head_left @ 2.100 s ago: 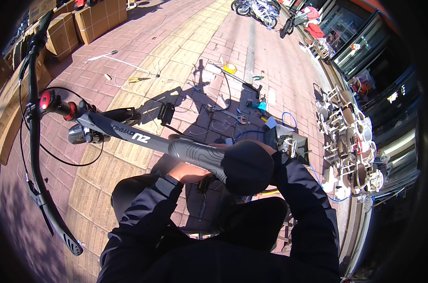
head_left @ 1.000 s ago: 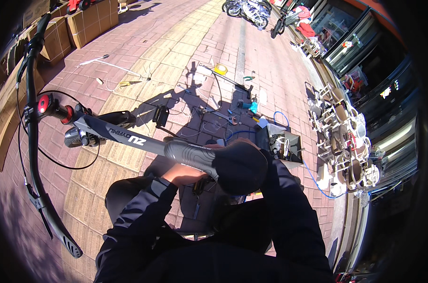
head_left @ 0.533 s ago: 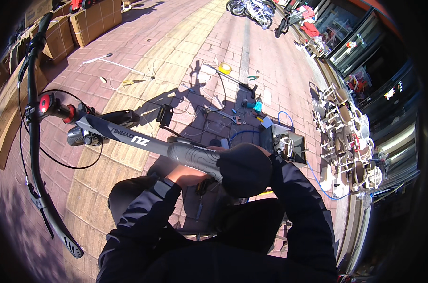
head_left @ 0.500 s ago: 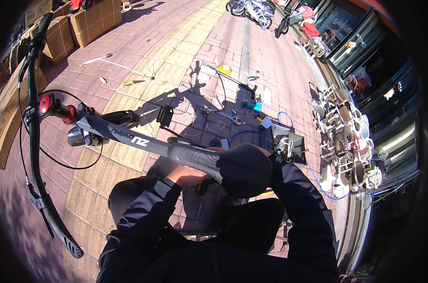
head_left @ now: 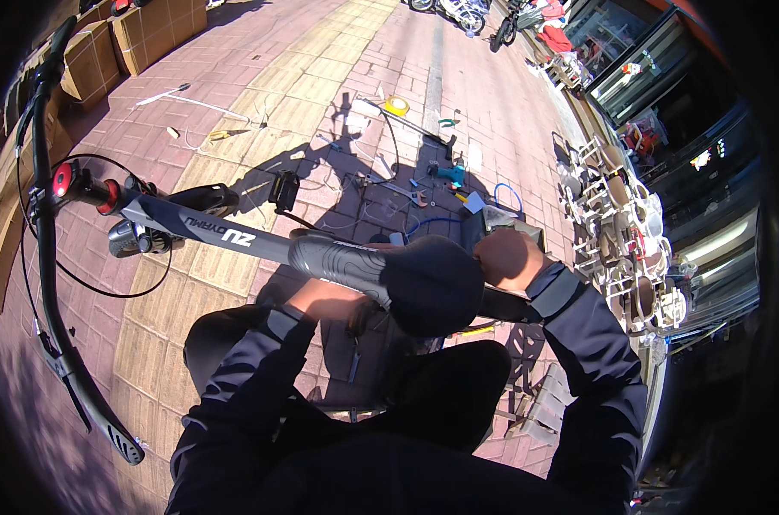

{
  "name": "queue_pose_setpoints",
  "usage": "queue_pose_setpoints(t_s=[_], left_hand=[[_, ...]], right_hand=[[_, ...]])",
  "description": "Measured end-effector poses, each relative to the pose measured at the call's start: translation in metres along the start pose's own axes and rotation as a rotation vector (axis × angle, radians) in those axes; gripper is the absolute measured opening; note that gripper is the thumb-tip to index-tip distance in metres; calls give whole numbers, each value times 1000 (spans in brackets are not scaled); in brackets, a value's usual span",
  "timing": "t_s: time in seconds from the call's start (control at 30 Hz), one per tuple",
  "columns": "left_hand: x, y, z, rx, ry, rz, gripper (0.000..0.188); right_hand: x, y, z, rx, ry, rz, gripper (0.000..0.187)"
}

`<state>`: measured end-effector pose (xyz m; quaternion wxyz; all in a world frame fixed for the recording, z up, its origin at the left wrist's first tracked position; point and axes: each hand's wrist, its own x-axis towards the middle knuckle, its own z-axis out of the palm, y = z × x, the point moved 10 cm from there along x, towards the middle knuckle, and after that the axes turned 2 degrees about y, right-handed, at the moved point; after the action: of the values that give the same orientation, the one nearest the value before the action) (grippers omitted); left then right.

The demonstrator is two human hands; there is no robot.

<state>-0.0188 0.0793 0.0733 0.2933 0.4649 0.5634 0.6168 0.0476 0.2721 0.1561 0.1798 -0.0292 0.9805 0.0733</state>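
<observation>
Bright, hard sun; dark crisp shadow [head_left: 317,156] on paving [head_left: 179,343] ahead of left hand [head_left: 325,300]; glare streak [head_left: 722,242] on shopfront [head_left: 722,154] right of right hand [head_left: 511,260]; fisheye bending, black rim

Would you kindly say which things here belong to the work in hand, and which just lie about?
In use, it seems:
bicycle saddle, left hand partly beneath it
bicycle frame

Apparently just lying about:
yellow tape roll
cardboard boxes
white-framed seats

Brick pavement [head_left: 514,107] (partly shaded), yellow tape roll [head_left: 393,108], teal power tool [head_left: 455,173], yellow-handled tool [head_left: 221,136]
</observation>
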Motion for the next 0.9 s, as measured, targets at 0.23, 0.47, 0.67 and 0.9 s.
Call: queue_pose_setpoints(t_s=[0.23,0.47,0.67,0.9], left_hand=[[9,-18,7,-425,-17,-51,74],[8,-62,5,-29,-48,-75,54],[0,-58,2,53,4,0,32],[-2,-74,9,-80,-47,-72,52]], right_hand=[[30,9,57,187,108,-132,24],[102,43,164,559,71,-56,37],[135,-6,160,607,15,-43,36],[132,-33,120,531,-96,15,33]])
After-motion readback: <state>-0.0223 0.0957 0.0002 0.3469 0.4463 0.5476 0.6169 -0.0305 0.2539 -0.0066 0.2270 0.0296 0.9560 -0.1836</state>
